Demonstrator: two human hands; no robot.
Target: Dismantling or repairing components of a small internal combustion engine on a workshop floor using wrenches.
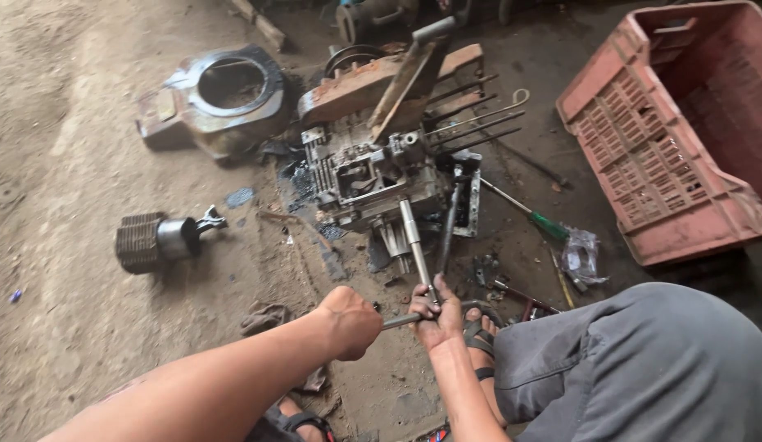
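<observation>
T-wrench point(415, 245): long steel shaft, both hands gripping crossbar.

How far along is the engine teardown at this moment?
Done: the finned cylinder lies apart on the dirt and a round-holed cover sits off the engine block. In hand: the left hand and right hand grip a T-handle wrench set against the block. Left: the block's open casing and long studs remain in place.
</observation>
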